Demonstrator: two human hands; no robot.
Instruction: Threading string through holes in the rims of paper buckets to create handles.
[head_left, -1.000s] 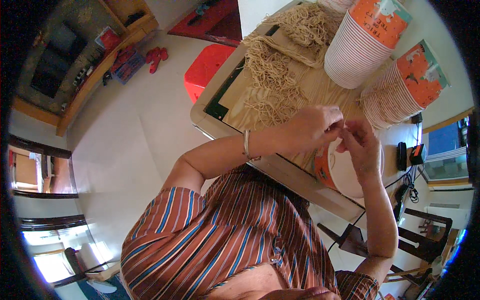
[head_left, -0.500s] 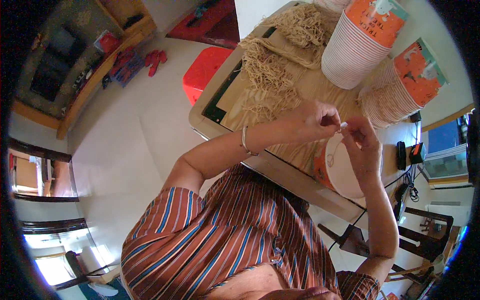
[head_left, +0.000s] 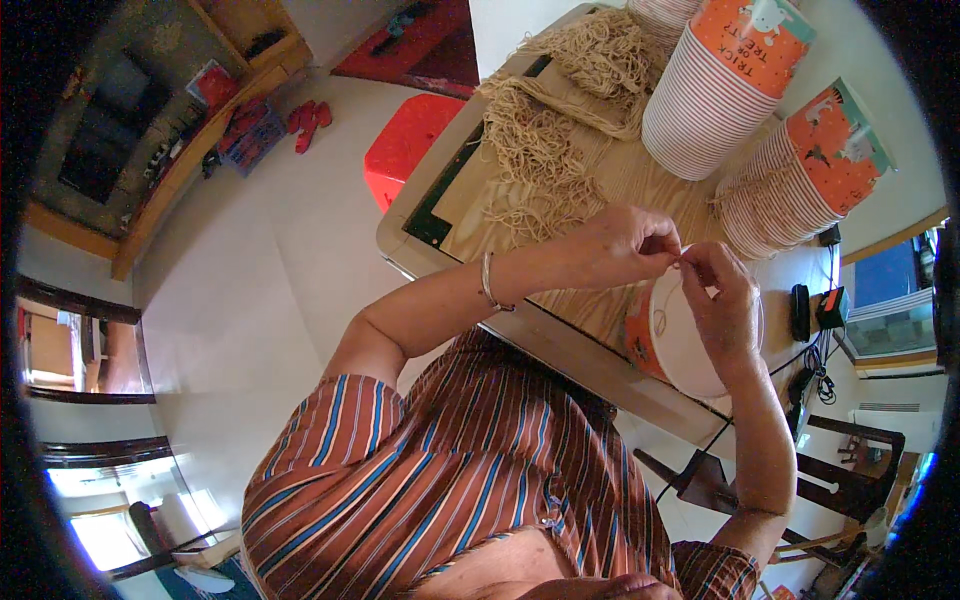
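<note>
My left hand (head_left: 640,245) and my right hand (head_left: 722,290) meet fingertip to fingertip over the near right part of the table. Both are closed in a pinch, apparently on a thin beige string (head_left: 659,322). Part of that string hangs in a loop inside an orange and white paper bucket (head_left: 690,365) below my hands. The bucket is tilted with its white inside toward me, and my right hand and wrist cover part of it. What exactly lies between the fingertips is too small to make out.
Tangled beige string bundles (head_left: 540,150) lie on the wooden table (head_left: 625,180). Beyond my hands stand a tall stack of paper buckets (head_left: 710,110) and another stack (head_left: 800,185) with string across it. A red stool (head_left: 410,140) is left of the table; black cables (head_left: 825,370) lie at right.
My right hand has dipped slightly and its fingers have closed in against my left fingertips. A small white bit seen between them before is now hidden. My left hand has barely moved.
</note>
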